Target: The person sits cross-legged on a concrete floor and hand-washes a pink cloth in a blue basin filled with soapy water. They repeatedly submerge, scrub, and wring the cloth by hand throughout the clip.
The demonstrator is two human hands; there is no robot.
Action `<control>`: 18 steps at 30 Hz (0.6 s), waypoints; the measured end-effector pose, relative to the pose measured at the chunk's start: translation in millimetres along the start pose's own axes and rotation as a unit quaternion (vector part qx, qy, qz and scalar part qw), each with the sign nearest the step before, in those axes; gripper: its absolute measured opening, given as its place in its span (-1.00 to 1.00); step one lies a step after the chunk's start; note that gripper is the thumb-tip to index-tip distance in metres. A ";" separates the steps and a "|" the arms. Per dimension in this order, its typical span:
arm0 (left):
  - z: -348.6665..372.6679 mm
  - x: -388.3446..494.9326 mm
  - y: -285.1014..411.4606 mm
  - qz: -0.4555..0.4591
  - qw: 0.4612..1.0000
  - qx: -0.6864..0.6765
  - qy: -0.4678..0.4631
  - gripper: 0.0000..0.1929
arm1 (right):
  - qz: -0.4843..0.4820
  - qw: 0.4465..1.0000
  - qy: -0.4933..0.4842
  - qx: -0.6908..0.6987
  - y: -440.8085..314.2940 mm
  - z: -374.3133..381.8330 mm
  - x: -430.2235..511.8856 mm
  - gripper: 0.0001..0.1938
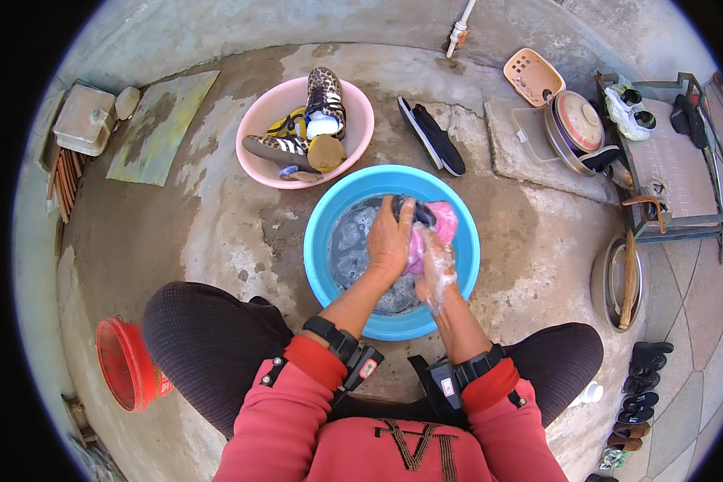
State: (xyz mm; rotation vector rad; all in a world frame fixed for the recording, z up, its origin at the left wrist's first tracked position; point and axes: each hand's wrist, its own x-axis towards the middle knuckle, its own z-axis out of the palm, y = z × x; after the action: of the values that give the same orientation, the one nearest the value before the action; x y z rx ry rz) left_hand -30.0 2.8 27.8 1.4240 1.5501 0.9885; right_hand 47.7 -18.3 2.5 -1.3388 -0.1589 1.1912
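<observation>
Soapy grey water stands in a blue plastic basin (314,241) between my knees. Over it, my left hand (389,236) grips the dark part of a wet pink and dark item (443,218), perhaps a shoe or cloth; its exact kind cannot be told. My right hand (435,262), streaked with suds, holds the pink part from below, its fingers partly hidden. Beyond the blue basin, a pink basin (364,114) holds leopard-print sneakers (324,90) with white stripes, a yellow item (288,125) and a brush (301,175). A pair of black slip-on shoes (434,137) lies to its right.
A red bucket (120,364) stands at left, beside my knee. On the right are an orange plastic basket (533,75), stacked pots with a lid (578,120), a metal rack (675,223), a metal basin (602,283) and a row of shoes (641,385).
</observation>
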 end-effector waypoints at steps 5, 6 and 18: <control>17.3 -30.9 5.8 0.049 0.994 -0.019 -0.096 -0.50 | 0.022 0.988 -0.097 0.120 -7.5 -24.6 19.0 -0.73; 17.1 -32.5 7.6 0.062 0.992 -0.019 -0.106 -0.52 | 0.066 0.980 -0.116 0.148 -15.1 -24.6 20.0 -0.74; 14.7 -33.5 20.7 0.069 0.988 -0.015 -0.137 -0.60 | 0.063 0.932 -0.207 0.290 -6.5 -25.3 13.1 -0.70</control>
State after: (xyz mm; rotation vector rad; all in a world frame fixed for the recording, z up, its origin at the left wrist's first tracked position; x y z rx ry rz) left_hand -6.8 -28.8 42.9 1.5888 1.2456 0.8502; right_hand 74.8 -24.0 -7.1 -0.5776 -0.0133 1.4764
